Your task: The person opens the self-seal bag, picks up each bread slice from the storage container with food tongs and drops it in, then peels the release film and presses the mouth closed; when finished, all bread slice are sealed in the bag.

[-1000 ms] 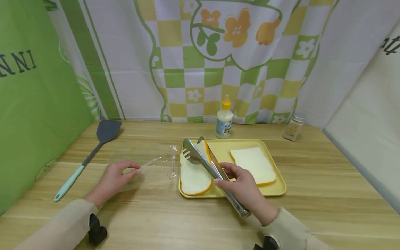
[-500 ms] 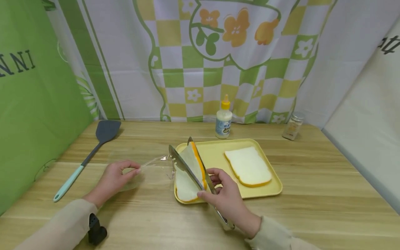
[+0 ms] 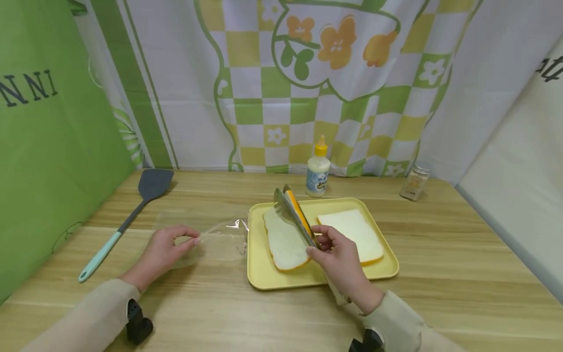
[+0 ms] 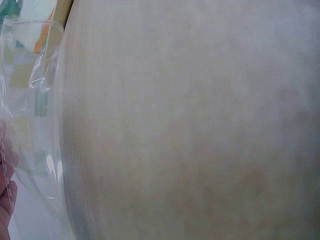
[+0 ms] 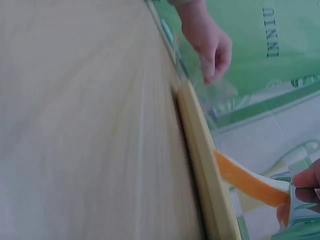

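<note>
My right hand [image 3: 345,259] grips metal tongs [image 3: 291,211], whose arms sit on either side of a bread slice's raised crust edge. That white bread slice [image 3: 285,244] with an orange-brown crust tilts up on its right side over the left half of a yellow tray [image 3: 268,282]. In the right wrist view its crust [image 5: 255,189] slopes up from behind the tray rim. A second bread slice [image 3: 352,230] lies on the tray's right half. My left hand [image 3: 169,249] pinches the edge of a clear plastic bag [image 3: 220,244], its opening beside the tray's left rim.
A grey spatula with a mint handle [image 3: 101,255] lies at the left of the wooden table. Behind the tray stand a yellow-capped squeeze bottle [image 3: 317,173] and, farther right, a small spice jar [image 3: 415,182]. Fabric curtains [image 3: 264,88] surround the table.
The tongs and left bread slice went left and nearer, then back right and away, off the tray's left rim. The tray shifted slightly left. My left hand keeps its pinch on the bag.
</note>
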A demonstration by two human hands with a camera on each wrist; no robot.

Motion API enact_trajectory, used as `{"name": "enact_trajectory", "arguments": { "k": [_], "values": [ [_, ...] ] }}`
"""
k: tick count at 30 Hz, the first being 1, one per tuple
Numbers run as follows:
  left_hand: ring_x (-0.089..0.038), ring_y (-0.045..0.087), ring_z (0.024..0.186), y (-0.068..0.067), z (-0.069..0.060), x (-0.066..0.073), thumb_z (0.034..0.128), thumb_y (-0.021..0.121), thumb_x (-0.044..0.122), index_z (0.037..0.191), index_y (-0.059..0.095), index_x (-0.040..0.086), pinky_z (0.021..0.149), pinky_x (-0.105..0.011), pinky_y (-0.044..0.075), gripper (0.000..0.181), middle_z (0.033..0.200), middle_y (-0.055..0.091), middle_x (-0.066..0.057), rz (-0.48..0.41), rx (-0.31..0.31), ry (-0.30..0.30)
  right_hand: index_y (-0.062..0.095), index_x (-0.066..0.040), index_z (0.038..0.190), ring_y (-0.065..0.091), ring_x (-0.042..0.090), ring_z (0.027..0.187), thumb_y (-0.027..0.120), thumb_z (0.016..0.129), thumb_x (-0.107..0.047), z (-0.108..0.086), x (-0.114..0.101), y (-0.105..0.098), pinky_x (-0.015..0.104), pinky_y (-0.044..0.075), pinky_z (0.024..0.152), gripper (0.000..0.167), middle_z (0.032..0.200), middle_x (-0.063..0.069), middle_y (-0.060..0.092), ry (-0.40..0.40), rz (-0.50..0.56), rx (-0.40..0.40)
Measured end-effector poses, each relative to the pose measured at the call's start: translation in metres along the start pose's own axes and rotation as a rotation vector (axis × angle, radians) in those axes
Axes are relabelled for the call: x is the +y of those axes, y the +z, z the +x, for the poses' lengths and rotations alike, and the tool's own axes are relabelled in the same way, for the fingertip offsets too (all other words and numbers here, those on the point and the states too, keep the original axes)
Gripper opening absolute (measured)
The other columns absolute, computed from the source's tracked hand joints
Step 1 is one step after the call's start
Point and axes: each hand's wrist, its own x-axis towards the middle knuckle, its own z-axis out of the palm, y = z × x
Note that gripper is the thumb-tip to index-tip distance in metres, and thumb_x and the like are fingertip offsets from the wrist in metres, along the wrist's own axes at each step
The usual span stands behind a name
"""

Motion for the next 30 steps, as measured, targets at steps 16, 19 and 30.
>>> {"name": "enact_trajectory", "arguments": {
  "k": [16,19,30],
  "values": [
    [-0.030,0.064,0.090,0.000,0.000,-0.001,0.0817,0.069,0.004,0.091,0.071,0.002,0.079,-0.047,0.049,0.009,0.092,0.070,-0.011,0.008,-0.007,-0.008,0.065,-0.001,0.101,0.050,0.013,0.063,0.064,0.070,0.005,0.018,0.030,-0.021,0.021,0.041,0.058,0.031,0.073,0.010,0.063,-0.011,-0.283,0.021],
    [-0.030,0.064,0.091,0.000,0.000,0.000,0.0816,0.068,0.004,0.091,0.071,0.002,0.079,-0.047,0.049,0.010,0.093,0.070,-0.011,0.006,-0.007,-0.009,0.065,-0.001,0.101,0.050,0.013,0.063,0.063,0.070,0.005,0.021,0.033,-0.026,0.021,0.041,0.058,0.032,0.073,0.009,0.063,0.012,-0.303,0.041],
    [-0.030,0.064,0.092,-0.001,-0.001,0.000,0.0827,0.067,0.005,0.092,0.070,0.003,0.079,-0.046,0.050,0.010,0.094,0.069,-0.011,0.005,-0.015,-0.019,0.064,-0.001,0.105,0.052,0.016,0.066,0.060,0.073,0.004,0.026,0.036,-0.044,0.021,0.042,0.058,0.033,0.077,0.011,0.064,0.073,-0.339,0.051]
  ]
}}
